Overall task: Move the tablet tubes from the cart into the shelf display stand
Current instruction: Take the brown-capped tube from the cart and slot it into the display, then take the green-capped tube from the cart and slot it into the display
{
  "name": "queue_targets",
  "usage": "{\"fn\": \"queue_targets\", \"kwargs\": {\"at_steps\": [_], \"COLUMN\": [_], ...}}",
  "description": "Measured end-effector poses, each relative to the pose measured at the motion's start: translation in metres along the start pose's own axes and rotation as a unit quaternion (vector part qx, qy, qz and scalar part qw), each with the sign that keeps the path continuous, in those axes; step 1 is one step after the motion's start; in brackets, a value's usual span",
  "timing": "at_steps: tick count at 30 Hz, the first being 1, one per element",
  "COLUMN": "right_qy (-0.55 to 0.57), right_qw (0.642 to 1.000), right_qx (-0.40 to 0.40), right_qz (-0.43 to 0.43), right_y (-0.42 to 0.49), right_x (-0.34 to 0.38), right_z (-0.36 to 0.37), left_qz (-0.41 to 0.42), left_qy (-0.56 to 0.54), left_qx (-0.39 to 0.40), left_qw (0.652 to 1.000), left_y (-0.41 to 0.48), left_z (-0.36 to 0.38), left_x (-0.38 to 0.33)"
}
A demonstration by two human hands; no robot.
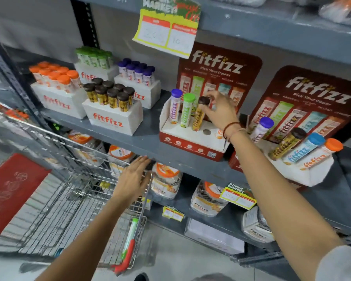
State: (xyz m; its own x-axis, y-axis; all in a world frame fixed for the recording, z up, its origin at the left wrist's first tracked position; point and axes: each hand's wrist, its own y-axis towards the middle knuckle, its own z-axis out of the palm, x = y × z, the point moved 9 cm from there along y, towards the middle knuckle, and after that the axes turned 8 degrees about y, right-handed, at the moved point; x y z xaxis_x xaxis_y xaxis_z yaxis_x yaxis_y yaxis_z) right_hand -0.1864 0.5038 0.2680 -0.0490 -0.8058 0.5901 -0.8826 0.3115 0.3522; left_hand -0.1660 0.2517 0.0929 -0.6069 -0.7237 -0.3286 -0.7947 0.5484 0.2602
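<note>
Display stand (pixel 182 136): red-and-white cardboard on the grey metal shelf (pixel 146 142), holding three tilted tubes; one round hole shows empty.
Tubes in stand: purple-capped tube (pixel 175 107), green-capped tube (pixel 187 110), brown-capped tube (pixel 199 114), all slim cylinders.
Right hand (pixel 220 111): fingertips pinching the brown cap of that tube, which sits in its slot.
Left hand (pixel 133 179): fingers spread, palm down at the rim of the wire cart (pixel 69 191).
Cart contents: one green-capped tablet tube (pixel 131 235) lying by the red handle.

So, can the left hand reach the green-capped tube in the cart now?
Probably yes: the left hand hovers open over the cart rim, and nothing covers the green-capped tube below it.
</note>
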Motion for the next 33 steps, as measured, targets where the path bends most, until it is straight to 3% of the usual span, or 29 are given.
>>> {"fn": "queue_targets", "kwargs": {"at_steps": [3,11,17,26,33], "right_qy": [-0.034,-0.056,-0.045,0.094,0.041], "right_qw": [0.999,0.998,0.993,0.989,0.958], "right_qx": [0.012,0.021,-0.102,0.108,0.278], "right_qz": [0.035,0.021,-0.037,-0.047,-0.058], "right_y": [0.014,0.016,-0.032,-0.133,-0.207], "right_x": [-0.001,0.009,0.052,0.117,0.120], "right_z": [0.007,0.007,0.009,0.183,0.306], "left_qz": [-0.049,-0.095,-0.143,-0.247,-0.300], "left_qy": [0.014,0.027,0.024,0.024,0.020], "left_qx": [0.012,0.036,0.021,0.004,-0.013], "left_qw": [0.999,0.994,0.989,0.969,0.954], "left_y": [-0.026,-0.060,-0.091,-0.176,-0.211], "left_z": [0.001,0.004,-0.013,-0.035,-0.044], "left_x": [0.029,0.056,0.077,0.125,0.153]}}
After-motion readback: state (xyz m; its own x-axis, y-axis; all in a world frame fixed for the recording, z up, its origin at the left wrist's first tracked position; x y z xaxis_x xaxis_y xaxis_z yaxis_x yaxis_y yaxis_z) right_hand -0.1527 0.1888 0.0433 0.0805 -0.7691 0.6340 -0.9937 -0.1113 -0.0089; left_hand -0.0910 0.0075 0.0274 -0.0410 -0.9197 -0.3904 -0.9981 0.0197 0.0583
